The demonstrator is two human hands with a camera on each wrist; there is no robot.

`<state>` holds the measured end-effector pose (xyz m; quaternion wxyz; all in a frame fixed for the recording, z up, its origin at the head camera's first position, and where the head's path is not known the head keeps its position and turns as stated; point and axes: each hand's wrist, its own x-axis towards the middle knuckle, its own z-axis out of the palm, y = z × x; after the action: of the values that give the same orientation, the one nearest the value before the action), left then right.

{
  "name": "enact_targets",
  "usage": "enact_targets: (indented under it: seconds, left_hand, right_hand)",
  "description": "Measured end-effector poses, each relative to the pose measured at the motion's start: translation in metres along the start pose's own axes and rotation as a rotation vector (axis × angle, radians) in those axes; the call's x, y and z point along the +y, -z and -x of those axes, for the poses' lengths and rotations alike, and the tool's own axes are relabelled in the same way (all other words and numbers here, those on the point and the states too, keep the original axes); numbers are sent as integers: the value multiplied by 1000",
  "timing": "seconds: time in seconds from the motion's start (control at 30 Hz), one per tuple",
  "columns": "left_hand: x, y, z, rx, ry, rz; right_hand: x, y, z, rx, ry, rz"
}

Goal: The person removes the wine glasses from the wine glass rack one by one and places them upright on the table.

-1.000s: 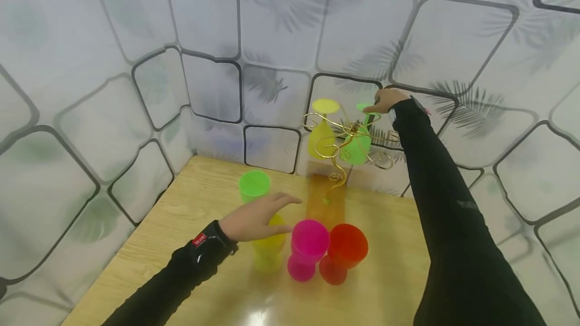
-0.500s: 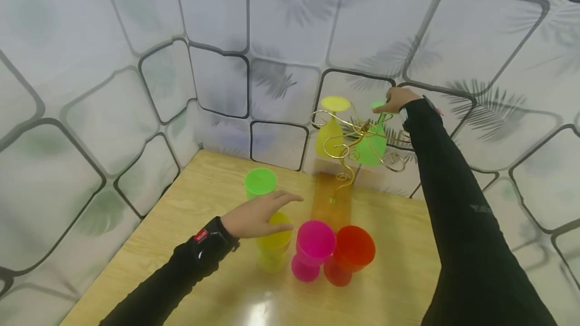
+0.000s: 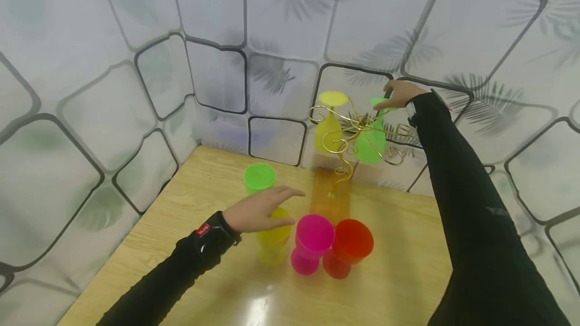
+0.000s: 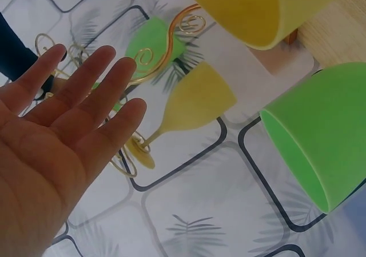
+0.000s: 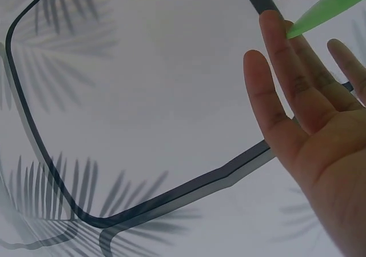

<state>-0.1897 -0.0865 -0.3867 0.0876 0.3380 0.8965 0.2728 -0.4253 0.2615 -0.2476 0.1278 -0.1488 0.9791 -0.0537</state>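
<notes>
A green goblet hangs upside down on the gold wire rack, beside an upside-down yellow goblet. My right hand is at the green goblet's foot; in the right wrist view that hand has extended fingers, with fingertips against the green foot. My left hand hovers palm inward, fingers extended, over an upright yellow goblet, holding nothing. The left wrist view shows the spread fingers of that hand, apart from the hanging yellow goblet.
On the wooden table stand a green goblet behind my left hand, and a magenta goblet and a red goblet side by side. The rack's wooden base lies behind them, near the patterned wall covering.
The head view has shifted slightly. My right hand has moved up a little at the green goblet's foot, its fingers less closely over it. The left hand keeps its pose.
</notes>
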Motion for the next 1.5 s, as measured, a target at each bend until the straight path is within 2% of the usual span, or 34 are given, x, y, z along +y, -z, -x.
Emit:
enact_targets:
  seconds: [0.2, 0.5, 0.67, 0.9, 1.17, 1.37, 1.5]
  left_hand:
    - [-3, 0, 0, -4, 10, 8]
    - [-7, 0, 1, -2, 1, 4]
    - [-10, 2, 1, -2, 4, -2]
    - [-11, 2, 3, -1, 15, 4]
    - [-13, 3, 3, -6, -1, 6]
    - [-15, 3, 4, -15, -4, 9]
    - [-15, 3, 3, -13, -10, 11]
  right_hand:
    - [-15, 7, -11, -26, 28, -19]
    - [-28, 7, -24, 32, 31, -79]
    - [-19, 5, -33, 46, -6, -81]
    - [-12, 2, -42, 49, -19, -93]
    - [-7, 6, -33, 29, -51, -87]
    - [8, 5, -34, 12, -47, -69]
    - [14, 7, -26, 18, -47, -54]
